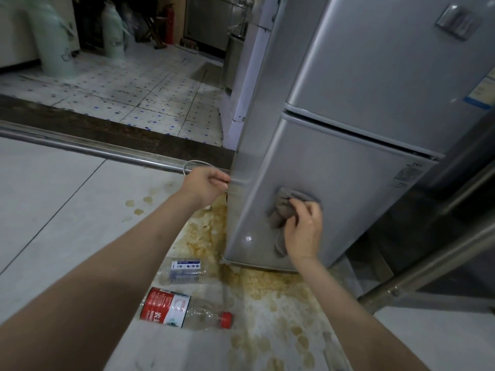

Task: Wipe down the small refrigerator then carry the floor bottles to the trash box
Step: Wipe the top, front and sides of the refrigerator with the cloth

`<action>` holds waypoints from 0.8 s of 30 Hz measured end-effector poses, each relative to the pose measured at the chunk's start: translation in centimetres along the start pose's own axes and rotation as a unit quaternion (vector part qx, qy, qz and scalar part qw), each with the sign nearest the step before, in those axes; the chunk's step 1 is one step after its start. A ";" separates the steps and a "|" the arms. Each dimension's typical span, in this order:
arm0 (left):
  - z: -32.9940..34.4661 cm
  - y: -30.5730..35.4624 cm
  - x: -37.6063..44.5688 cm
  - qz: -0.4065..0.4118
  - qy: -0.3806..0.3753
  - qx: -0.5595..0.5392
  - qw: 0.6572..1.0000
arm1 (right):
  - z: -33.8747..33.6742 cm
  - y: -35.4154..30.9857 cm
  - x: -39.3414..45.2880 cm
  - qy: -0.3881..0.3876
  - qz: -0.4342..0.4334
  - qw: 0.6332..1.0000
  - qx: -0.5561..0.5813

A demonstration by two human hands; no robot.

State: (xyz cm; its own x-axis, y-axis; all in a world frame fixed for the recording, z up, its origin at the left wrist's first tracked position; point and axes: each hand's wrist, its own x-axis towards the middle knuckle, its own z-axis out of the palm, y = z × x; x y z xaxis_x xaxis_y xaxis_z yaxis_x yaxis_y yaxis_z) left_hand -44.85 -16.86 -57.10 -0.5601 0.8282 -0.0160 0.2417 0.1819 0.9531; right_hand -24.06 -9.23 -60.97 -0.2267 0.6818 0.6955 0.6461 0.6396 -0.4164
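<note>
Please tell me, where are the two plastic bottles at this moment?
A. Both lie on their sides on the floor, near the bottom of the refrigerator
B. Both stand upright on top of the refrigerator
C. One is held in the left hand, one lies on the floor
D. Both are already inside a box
A: the red-label bottle and the blue-label bottle lie on their sides on the stained floor below the refrigerator; neither hand holds one.

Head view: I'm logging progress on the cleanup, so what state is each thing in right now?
Small silver two-door refrigerator: both doors shut.
Grey cloth: bunched, pressed on the lower door.
Right hand: holds the cloth.
Left hand: grips the refrigerator's side edge.
Red-labelled clear plastic bottle: lying on the floor, capped.
Blue-and-white-labelled clear bottle: lying on the floor, crushed.
Tiled floor: brown-stained near the refrigerator.
</note>
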 end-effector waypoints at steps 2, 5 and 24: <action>0.3 0.8 0.0 0.015 -0.004 -0.007 1.000 | -1.6 -0.2 1.9 0.044 0.032 0.998 0.012; 1.2 2.2 0.2 0.039 -0.009 -0.032 0.999 | -3.7 -0.9 4.7 0.096 0.067 0.992 0.037; 5.0 4.0 0.9 0.043 0.063 -0.058 0.995 | -4.5 -1.3 6.1 0.107 0.060 0.992 0.037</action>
State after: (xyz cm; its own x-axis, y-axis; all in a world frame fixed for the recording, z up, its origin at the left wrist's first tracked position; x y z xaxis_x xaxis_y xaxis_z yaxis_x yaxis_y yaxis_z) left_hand -40.39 -12.75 -54.86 -0.6385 0.7635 0.0974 0.2041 0.0459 0.9779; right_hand -23.00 -7.47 -53.53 0.0131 0.6683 0.7437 0.6022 0.5885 -0.5394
